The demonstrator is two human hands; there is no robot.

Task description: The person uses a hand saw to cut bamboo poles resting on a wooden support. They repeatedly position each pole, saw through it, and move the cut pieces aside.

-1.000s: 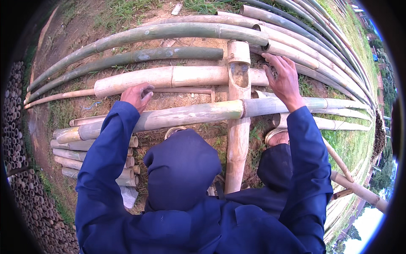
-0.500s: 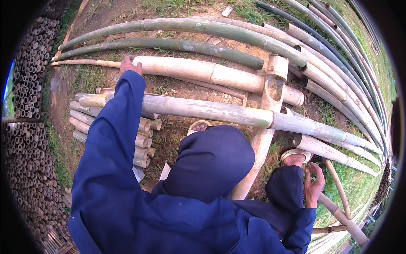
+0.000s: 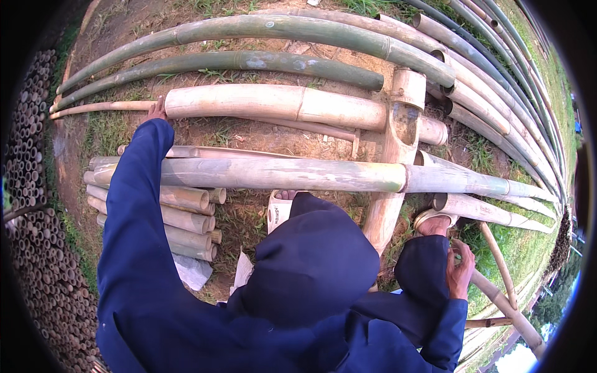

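At the left end of a thick pale bamboo pole (image 3: 242, 101), my left hand (image 3: 158, 109) is closed around the end, fingers partly hidden. A thin bamboo pole (image 3: 106, 107) runs leftward from there. The thick pole passes behind an upright pale bamboo piece (image 3: 407, 90) with a scooped-out opening. Nearer me, a long grey-green bamboo pole (image 3: 280, 174) lies across the same piece. Beside my dark-trousered right knee (image 3: 423, 267), my right hand (image 3: 460, 270) has its fingers curled; whatever may be in them is hidden.
Two long green bamboo poles (image 3: 205, 61) lie beyond the pale one. Short bamboo lengths (image 3: 186, 219) are stacked at the left, near a pile of cut ends (image 3: 37, 273). More poles (image 3: 497, 105) fan out at right. My left sandal (image 3: 277, 211) stands under the grey-green pole.
The view has shifted, so the poles and my left hand appear farther left. My left hand stays at the pale pole's end. My right hand's fingers look more curled in against the knee.
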